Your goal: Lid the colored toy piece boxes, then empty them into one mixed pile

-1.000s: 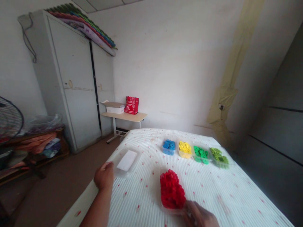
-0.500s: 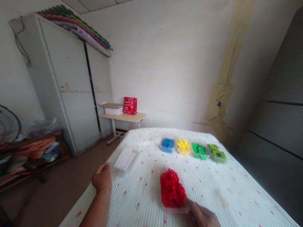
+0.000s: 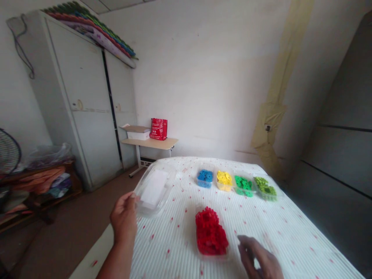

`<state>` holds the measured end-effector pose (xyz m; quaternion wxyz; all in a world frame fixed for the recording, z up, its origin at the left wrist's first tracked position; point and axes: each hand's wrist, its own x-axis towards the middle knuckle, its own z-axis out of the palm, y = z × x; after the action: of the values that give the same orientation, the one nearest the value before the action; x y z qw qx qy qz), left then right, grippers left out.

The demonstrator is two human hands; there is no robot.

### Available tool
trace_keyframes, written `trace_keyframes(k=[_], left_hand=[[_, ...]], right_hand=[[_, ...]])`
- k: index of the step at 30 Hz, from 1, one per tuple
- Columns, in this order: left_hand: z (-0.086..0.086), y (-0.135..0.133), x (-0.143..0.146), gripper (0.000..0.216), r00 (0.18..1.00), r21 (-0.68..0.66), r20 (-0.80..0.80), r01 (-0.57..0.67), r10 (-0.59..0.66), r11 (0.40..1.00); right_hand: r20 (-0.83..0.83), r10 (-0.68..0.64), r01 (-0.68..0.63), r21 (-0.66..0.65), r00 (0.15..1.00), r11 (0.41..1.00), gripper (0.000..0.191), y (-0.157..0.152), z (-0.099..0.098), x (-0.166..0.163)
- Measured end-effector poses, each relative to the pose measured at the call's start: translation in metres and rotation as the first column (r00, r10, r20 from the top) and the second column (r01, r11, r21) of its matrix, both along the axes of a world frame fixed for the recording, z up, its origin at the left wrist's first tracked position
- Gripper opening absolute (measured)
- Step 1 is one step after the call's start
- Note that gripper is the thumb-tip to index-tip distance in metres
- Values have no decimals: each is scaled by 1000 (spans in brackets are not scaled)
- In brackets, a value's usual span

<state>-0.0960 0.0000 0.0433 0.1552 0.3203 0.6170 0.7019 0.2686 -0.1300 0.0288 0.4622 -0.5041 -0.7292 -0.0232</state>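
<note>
My left hand [image 3: 124,215] pinches the near left edge of a clear plastic lid [image 3: 139,211], which is tilted up at the left side of the table. A white paper [image 3: 155,188] shows on or through the lid. In front of me stands a clear tub [image 3: 213,256] heaped with red toy pieces [image 3: 211,232]. To the right of that tub, apart from it, is my right hand [image 3: 258,257], its fingers curved and spread with nothing between them.
Farther back is a row of clear tubs with blue pieces [image 3: 205,176], yellow pieces [image 3: 224,178], green pieces [image 3: 243,184] and lime-green pieces [image 3: 265,188]. A ribbed white cloth [image 3: 180,248] with red specks covers the table. Behind, a side table [image 3: 151,143] carries a red bag [image 3: 159,129].
My left hand has raised the lid's far edge, so it now tilts upward. My right hand has let go of the red tub's edge and moved to the right.
</note>
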Motion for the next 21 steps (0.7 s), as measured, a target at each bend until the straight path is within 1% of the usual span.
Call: trace_keyframes(k=[1,3,5,6,8,10,12,13,14,15,17,19,21], left_hand=[[6,-4,10,42,994,61,49,97,-100,993],[17,-12,33,39,960,172,75,253,-269,952],[25,-19,55,41,913,193,41,392,-406,900],[27,-22,65,44,886,178,16,454,-464,873],[29,-27,82,44,827,133,-49,561,-560,817],[28,-31,95,39,765,78,-141,642,-629,763],[26,-34,105,32,709,21,-253,684,-658,729],[24,-35,109,28,688,-1,-310,690,-657,724],[23,-35,112,25,669,-17,-361,691,-649,722],[21,-35,115,22,656,-21,-405,690,-637,724],[17,-31,119,19,644,-2,-456,689,-614,724],[12,-26,120,20,642,14,-463,695,-611,719],[4,-21,120,22,634,3,-457,703,-625,711]], right_hand=[[-47,-32,32,-12,998,999,18,2,6,2],[-139,-87,84,-29,987,996,20,8,18,5],[-237,-105,90,-76,966,993,26,17,30,4],[-290,-97,63,-126,952,990,30,22,36,2],[-410,-54,-49,-236,910,970,42,31,48,-3],[-527,11,-207,-315,850,926,55,39,61,-9],[-610,73,-346,-342,789,874,61,44,71,-14],[-627,95,-387,-348,773,854,59,45,74,-15],[-625,108,-403,-354,773,844,54,47,76,-16],[-608,116,-395,-348,786,850,46,48,76,-16],[-525,148,-340,-292,838,894,38,49,71,-14],[-364,207,-291,-193,908,937,36,51,60,-10],[-163,247,-263,-89,955,961,31,52,44,-6]])
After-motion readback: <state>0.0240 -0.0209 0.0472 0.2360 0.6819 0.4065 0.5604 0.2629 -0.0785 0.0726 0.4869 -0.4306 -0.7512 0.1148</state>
